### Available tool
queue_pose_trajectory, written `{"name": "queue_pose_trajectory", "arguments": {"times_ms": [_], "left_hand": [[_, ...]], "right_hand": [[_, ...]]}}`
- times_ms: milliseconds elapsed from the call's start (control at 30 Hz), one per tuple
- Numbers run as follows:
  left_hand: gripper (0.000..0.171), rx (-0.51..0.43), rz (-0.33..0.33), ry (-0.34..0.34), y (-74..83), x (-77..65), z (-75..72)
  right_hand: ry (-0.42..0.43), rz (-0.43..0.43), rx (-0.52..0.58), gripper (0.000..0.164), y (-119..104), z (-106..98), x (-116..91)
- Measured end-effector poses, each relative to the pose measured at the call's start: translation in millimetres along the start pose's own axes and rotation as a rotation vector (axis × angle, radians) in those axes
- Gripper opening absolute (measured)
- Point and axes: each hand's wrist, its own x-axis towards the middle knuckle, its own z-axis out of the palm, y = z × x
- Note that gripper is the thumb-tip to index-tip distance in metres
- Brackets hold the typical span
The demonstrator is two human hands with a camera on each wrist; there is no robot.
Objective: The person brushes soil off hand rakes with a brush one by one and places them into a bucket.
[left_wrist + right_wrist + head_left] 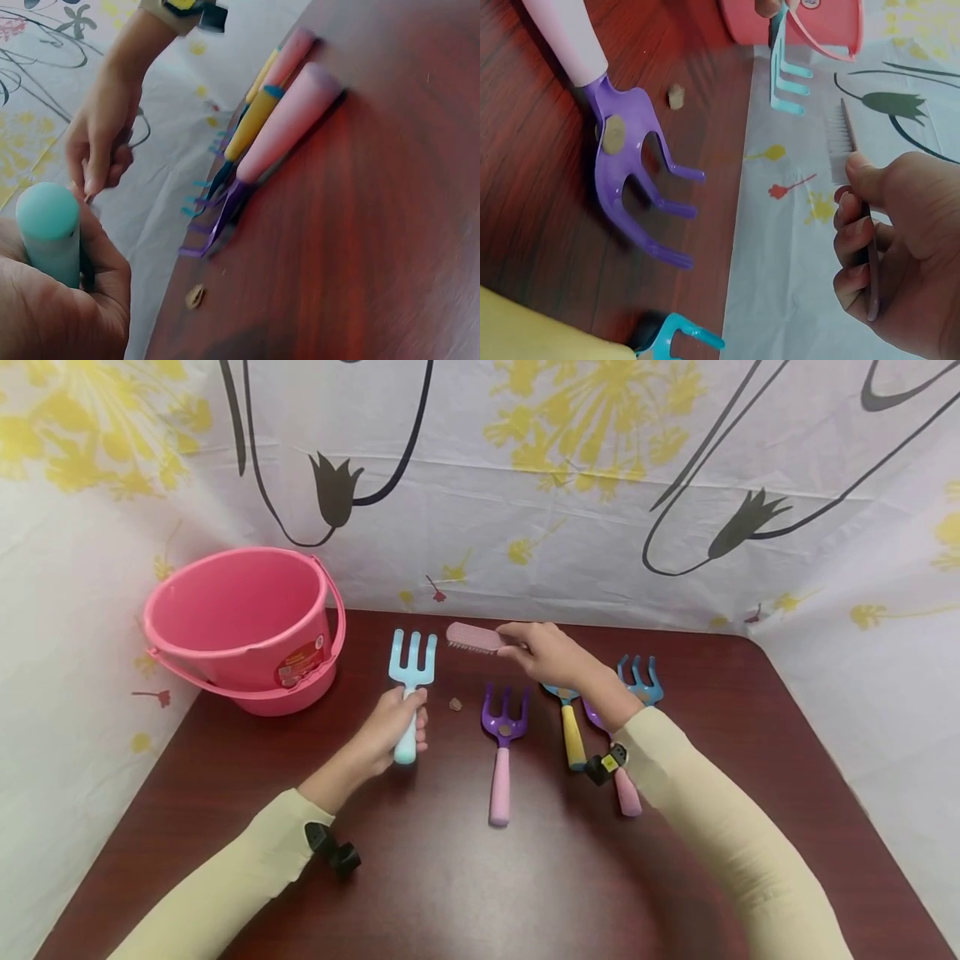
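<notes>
My left hand grips the handle of a light blue garden hand fork, its three tines pointing away over the table. In the left wrist view the rounded end of its turquoise handle pokes up from the fist. My right hand holds a pink brush by its handle, raised above the table's far side with the bristles facing down. The right wrist view shows the fingers curled round the brush handle. Between the hands lies a purple hand fork with a pink handle, a brownish lump on it.
A pink bucket stands at the table's back left. A small brown lump lies near the blue fork. Right of the purple fork lie a yellow-handled tool, a pink-handled one and a blue fork, partly under my right arm.
</notes>
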Motion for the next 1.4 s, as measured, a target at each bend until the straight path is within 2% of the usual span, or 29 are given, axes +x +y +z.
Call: {"name": "queue_pose_trajectory", "arguments": {"times_ms": [100,200,367,467,700,767,933,1167,1400], "left_hand": [[0.025,0.039,0.019,-0.003,5.8,4.3,-9.1],[0.02,0.155,0.079,0.008,15.3,7.1,-20.7],[0.023,0.582,0.237,0.093,35.7,1.4,-35.4],[0.026,0.798,0.281,0.143,42.6,-2.2,-39.3],[0.025,1.226,0.402,0.251,36.8,-1.1,-35.7],[0.026,1.317,0.426,0.27,32.8,-1.2,-32.8],[0.028,1.45,0.415,0.278,24.8,-4.0,-26.5],[0.032,1.509,0.344,0.255,18.8,-4.8,-22.9],[0.034,1.546,0.31,0.258,15.6,-5.7,-21.4]], "right_hand": [[0.001,0.013,0.005,0.039,4.5,-1.6,-4.2],[0.007,0.027,0.015,0.04,8.9,-4.7,-7.1],[0.036,0.072,0.039,0.041,10.9,-14.6,-11.4],[0.045,0.096,0.058,0.042,8.7,-21.3,-13.5],[0.067,0.084,0.08,0.04,2.6,-31.2,-14.2],[0.07,0.08,0.089,0.04,0.9,-31.4,-14.1],[0.063,0.082,0.085,0.04,-5.2,-24.8,-11.2],[0.04,0.003,0.036,0.036,-18.9,-2.5,1.5],[-0.012,0.001,0.004,0.038,-33.6,19.3,13.9]]}}
